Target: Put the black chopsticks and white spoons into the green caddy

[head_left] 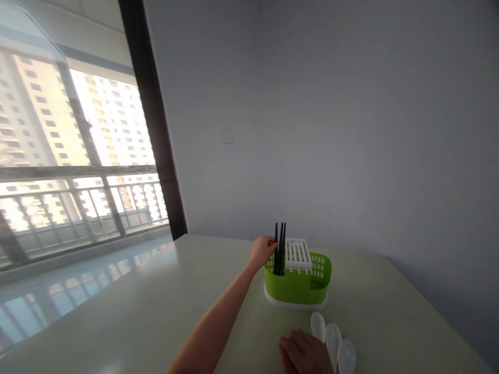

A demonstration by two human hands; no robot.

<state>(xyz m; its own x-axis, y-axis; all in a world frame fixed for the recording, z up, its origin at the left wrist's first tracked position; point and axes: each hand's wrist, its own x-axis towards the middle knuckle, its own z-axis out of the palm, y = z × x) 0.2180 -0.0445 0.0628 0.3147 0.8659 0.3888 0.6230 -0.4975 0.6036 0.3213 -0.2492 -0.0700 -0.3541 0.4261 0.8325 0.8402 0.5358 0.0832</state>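
Observation:
A green holder (290, 289) with slotted sides and a white base stands on the table. Several black chopsticks (281, 250) stand upright in its left compartment. My left hand (264, 249) reaches to the left rim, its fingertips pinched on the leftmost chopstick. Across the holder's middle lies a white slatted rack (298, 254). Close to me, my right hand (306, 353) rests with curled fingers, and its palm is hidden. Just right of it lie three white spoons (333, 340), bowls pointing away from me; the hand partly covers their handles.
The pale table (156, 317) spreads wide on both sides of the holder. Behind it rises a grey wall (331, 130) with a small switch plate (227, 137). At left, a dark-framed window (89, 171) shows a railing and tall buildings.

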